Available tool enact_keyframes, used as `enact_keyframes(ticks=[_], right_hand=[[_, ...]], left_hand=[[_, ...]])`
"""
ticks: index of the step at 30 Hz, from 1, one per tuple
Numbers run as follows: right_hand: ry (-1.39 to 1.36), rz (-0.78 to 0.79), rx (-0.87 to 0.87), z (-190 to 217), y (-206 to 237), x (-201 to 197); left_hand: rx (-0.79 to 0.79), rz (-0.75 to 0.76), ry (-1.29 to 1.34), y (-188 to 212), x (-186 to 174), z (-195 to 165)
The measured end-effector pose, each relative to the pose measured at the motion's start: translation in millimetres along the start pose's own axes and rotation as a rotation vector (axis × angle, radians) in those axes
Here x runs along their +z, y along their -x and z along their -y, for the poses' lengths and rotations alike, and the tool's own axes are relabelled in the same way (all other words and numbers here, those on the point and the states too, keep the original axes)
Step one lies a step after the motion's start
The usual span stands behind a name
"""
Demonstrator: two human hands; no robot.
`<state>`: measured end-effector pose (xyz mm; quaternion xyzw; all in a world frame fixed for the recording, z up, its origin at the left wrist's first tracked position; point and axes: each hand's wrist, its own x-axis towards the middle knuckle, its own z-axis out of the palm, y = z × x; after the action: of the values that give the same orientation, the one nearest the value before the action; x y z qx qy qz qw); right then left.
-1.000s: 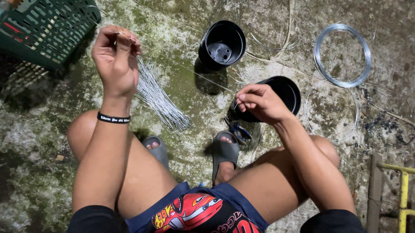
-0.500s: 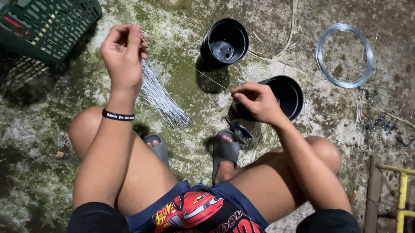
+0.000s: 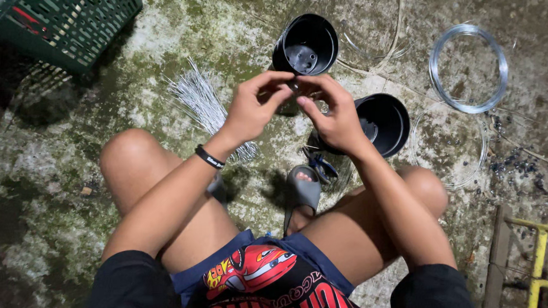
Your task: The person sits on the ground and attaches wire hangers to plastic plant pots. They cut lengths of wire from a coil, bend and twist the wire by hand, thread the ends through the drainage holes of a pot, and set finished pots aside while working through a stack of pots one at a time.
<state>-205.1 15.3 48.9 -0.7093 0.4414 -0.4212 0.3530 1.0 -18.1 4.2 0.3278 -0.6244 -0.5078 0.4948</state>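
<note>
Left hand (image 3: 253, 109): fingers pinched together, what is gripped cannot be told.
Right hand (image 3: 333, 112): fingers pinched, touching left fingertips.
Nearby: black pot (image 3: 306, 45), wire bundle (image 3: 202, 105).

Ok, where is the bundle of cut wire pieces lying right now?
In the head view, the bundle of cut wires lies on the mossy concrete floor, left of centre, just beyond the left hand and below-right of the green crate.

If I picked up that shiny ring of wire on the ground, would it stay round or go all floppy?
The coil of wire looks thin and made of several loose loops, so it would probably sag and wobble rather than stay stiff. It seems light for its size. With no tie visible around it, the loops might spring apart or tangle.
</note>
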Motion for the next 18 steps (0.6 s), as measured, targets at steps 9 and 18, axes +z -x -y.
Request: enact_keyframes(ticks=[9,18], right_hand=[[-0.057,-0.129,0.026,-6,-10,3],[-0.315,-0.530,-0.139,-23,-6,-86]], left_hand=[[-0.095,0.071,-0.089,3,-9,-5],[0.088,0.062,-0.522,0,-55,-15]])
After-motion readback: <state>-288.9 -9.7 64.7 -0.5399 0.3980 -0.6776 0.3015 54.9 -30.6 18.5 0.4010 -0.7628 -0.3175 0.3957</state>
